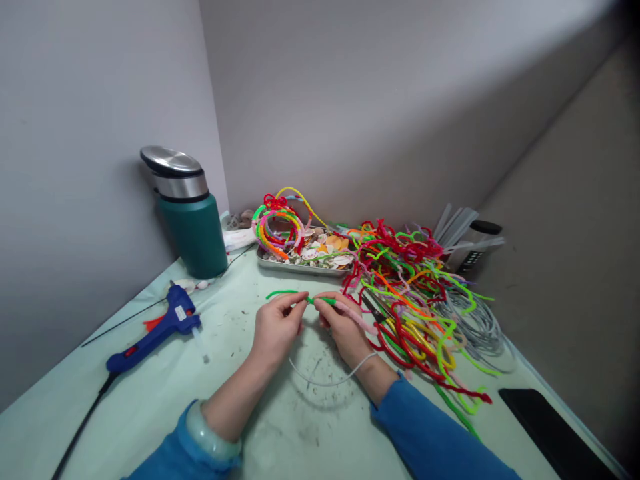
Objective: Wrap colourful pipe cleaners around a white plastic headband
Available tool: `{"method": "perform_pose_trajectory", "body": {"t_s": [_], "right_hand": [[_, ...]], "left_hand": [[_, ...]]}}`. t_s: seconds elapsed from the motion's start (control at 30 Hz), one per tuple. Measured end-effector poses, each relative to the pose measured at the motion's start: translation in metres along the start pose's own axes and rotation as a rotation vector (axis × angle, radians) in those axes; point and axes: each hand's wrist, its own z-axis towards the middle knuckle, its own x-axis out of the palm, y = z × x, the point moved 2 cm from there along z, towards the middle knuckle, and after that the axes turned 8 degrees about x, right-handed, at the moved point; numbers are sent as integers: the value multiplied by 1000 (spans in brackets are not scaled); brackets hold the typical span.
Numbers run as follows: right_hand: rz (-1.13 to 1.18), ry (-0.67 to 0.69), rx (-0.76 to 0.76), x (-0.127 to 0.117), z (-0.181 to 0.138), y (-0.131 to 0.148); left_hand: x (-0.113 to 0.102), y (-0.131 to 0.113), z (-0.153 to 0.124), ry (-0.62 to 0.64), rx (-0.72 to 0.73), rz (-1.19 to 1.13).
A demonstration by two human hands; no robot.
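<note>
Left hand [276, 330] is pinching the green pipe cleaner [281, 293], right hand [346, 328] is gripping the wire hoop [325, 385] tightly, apparently mid-wrap, the next turn seemingly needing steady tension.

A plain grey left wall [100, 100] meets the back wall [320, 107], across which a soft diagonal shadow [530, 90] falls; the right wall [570, 233] is darker. Below lies a pale green tabletop [150, 407].

Green pipe cleaner [283, 292], blue glue gun [173, 323]
</note>
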Motion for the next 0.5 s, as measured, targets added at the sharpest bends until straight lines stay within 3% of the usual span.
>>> {"method": "perform_pose_trajectory", "body": {"t_s": [0.5], "right_hand": [[-42,33,-32,0,-3,6]], "left_hand": [[3,3,-2,120,-37,98]]}}
